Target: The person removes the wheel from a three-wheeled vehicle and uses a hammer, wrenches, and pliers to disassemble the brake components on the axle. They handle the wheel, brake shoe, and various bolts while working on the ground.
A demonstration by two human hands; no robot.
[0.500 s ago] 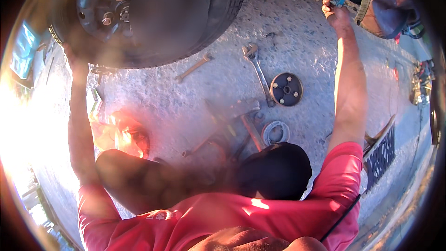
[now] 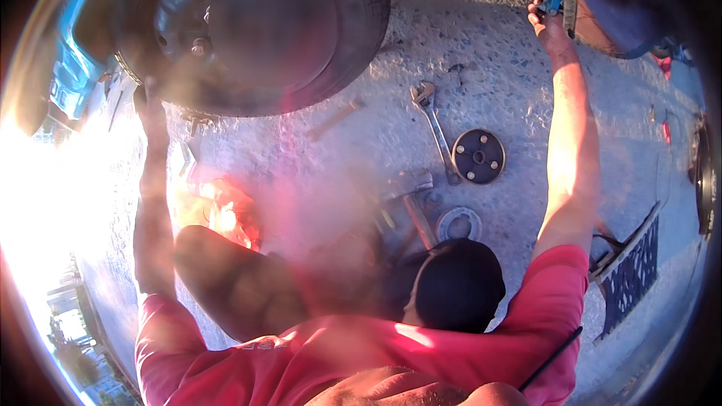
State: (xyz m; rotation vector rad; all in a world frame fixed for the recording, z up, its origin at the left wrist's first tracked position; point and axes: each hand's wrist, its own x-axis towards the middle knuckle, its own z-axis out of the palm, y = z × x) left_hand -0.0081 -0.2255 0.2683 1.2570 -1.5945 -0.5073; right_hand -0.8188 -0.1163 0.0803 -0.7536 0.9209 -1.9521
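Observation:
A large black tyre on a dark wheel [image 2: 198, 46] with lug nuts fills the upper left. My left hand [image 2: 148, 92] is at the tyre's lower left edge; glare and shadow hide its fingers. My right arm stretches to the upper right, where my right hand [image 2: 548, 24] has its fingers closed round part of a blue metal frame [image 2: 554, 1]. Beside that hand is a brown and dark rounded thing [image 2: 602, 26] that I cannot identify. Between my arms an adjustable wrench [image 2: 434, 129] and a round black drum with several bolts [image 2: 478, 156] lie on the concrete.
Near my bent knees lie a hammer [image 2: 420, 222], a pale metal ring [image 2: 459, 223] and a blurred wrench [image 2: 335, 120]. An orange-red plastic bag [image 2: 233, 214] is by my left knee. A perforated dark panel [image 2: 630, 274] stands at right. Strong sun glare covers the left side.
The view has turned a little, so the floor tools appear farther right and the wheel's face shows less clearly. Both hands stay at the tyre and the blue frame.

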